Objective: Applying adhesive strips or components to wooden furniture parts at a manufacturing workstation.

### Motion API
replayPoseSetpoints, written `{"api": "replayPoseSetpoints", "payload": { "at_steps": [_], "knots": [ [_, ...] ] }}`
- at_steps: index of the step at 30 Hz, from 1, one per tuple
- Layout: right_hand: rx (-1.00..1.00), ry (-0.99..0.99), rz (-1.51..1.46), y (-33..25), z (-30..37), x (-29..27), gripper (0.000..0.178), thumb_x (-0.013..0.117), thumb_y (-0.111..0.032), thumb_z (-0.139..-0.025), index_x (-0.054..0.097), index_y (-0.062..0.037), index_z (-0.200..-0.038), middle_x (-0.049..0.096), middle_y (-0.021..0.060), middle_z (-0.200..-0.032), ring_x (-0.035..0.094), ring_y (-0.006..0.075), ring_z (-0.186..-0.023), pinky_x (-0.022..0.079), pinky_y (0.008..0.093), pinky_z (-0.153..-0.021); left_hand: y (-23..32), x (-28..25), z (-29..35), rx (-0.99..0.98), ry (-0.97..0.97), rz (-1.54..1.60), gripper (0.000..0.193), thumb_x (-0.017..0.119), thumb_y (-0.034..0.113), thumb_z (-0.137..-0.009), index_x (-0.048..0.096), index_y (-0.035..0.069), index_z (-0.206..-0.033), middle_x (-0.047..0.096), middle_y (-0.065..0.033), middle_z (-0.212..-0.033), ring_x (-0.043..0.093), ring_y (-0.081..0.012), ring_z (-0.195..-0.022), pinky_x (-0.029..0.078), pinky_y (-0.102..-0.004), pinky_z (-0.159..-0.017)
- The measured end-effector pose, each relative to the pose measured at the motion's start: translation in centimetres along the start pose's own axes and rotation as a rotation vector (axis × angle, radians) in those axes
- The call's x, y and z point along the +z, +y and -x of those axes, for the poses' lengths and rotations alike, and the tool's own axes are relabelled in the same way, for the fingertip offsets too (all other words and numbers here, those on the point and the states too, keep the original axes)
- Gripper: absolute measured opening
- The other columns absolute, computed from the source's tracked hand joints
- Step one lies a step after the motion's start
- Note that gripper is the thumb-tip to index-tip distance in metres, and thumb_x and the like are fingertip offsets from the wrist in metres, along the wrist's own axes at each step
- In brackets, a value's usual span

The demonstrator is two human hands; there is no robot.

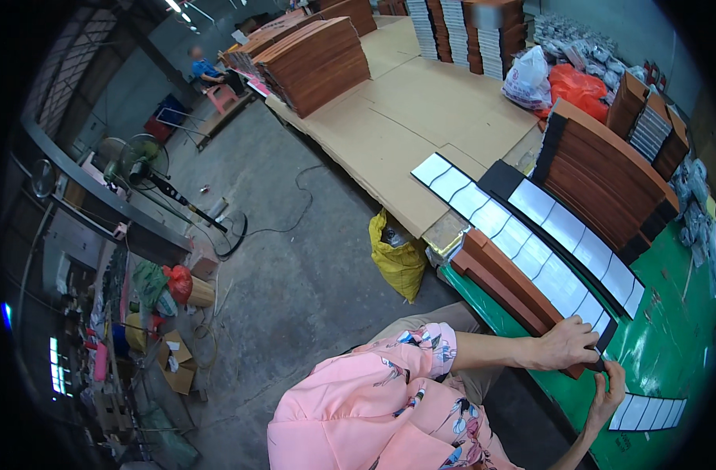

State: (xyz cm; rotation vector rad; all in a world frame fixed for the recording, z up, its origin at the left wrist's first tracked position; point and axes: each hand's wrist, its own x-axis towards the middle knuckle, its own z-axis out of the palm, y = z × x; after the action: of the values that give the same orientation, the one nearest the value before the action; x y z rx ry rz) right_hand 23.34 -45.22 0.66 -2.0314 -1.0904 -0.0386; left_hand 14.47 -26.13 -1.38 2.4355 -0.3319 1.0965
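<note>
My left hand (568, 343) is closed at the near end of a long black-edged panel (508, 227) faced with shiny white rectangles. Between my hands a small black piece (597, 364) shows at that end, mostly covered by the left fingers. My right hand (607, 395) reaches in from the lower right, thumb and fingertips bent together at the black piece; their exact hold is partly hidden. Reddish-brown boards (503, 282) lie under and beside the panel, along the table edge. Parallel to it rests a second white-faced panel (578, 243).
A green tabletop (651, 329) holds a short white-faced strip (647, 413) and a curved stack of brown boards (600, 176). Cardboard (420, 102) covers the far table, with more stacks (315, 66). A yellow sack (397, 262) stands beside the table; a fan (150, 168) stands left.
</note>
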Motion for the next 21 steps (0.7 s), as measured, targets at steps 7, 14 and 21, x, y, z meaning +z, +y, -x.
{"api": "replayPoseSetpoints", "payload": {
  "at_steps": [7,14,21],
  "knots": [
    [-0.012,-0.011,0.03,-0.6,-0.5,-0.6,0.013,0.059,0.002,-0.078,0.056,0.0033,-0.091,0.057,0.0148,-0.091,0.056,0.0289,-0.085,0.044,0.035,-0.076,0.1,0.0,-0.1,0.05,0.013,-0.032,0.015,0.058,0.019,-0.069,0.057,0.013,-0.083,0.047,-0.0028,-0.078,0.05,-0.0194,-0.073,0.037,-0.0325,-0.058],
    [0.021,-0.019,0.039,-0.4,-0.1,-0.5,0.012,0.057,0.001,-0.08,0.056,0.0037,-0.091,0.057,0.0152,-0.091,0.056,0.0298,-0.085,0.043,0.0357,-0.077,0.4,0.4,0.2,0.032,0.05,-0.037,0.016,0.061,0.021,-0.066,0.057,0.012,-0.079,0.047,-0.0033,-0.077,0.049,-0.0193,-0.073,0.037,-0.0324,-0.057],
    [0.065,-0.108,-0.022,0.2,-0.3,-1.0,0.013,0.055,-0.001,-0.083,0.054,0.0049,-0.094,0.054,0.0136,-0.098,0.053,0.022,-0.091,0.042,0.0305,-0.082,0.5,0.8,0.0,0.003,0.092,-0.04,0.022,0.066,0.025,-0.06,0.057,0.012,-0.075,0.047,-0.0035,-0.076,0.049,-0.0198,-0.073,0.037,-0.0328,-0.058]
  ]
}}
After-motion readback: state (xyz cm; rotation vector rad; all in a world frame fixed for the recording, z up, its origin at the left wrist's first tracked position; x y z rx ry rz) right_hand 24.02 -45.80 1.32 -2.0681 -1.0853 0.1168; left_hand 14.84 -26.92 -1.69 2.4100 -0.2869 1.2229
